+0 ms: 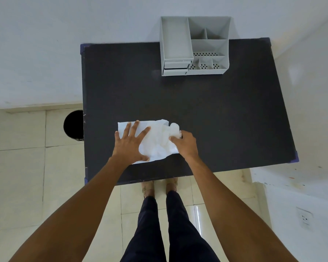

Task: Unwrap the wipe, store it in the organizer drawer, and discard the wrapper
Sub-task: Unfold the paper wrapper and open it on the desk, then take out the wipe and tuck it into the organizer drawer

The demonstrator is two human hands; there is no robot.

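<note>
A white wrapper [157, 142] lies crumpled on the black table [216, 114] near its front edge. My left hand [130, 143] lies flat on the wrapper's left part, fingers spread. My right hand [186, 144] pinches a white wipe [175, 129] that sticks out at the wrapper's right end. At the table's far edge stands a grey organizer [194, 46], with a small drawer [176, 65] at its front left, slightly pulled out.
A black round bin [73, 125] stands on the tiled floor at the table's left side. White walls rise behind and to the right. My legs and feet are below the table's front edge.
</note>
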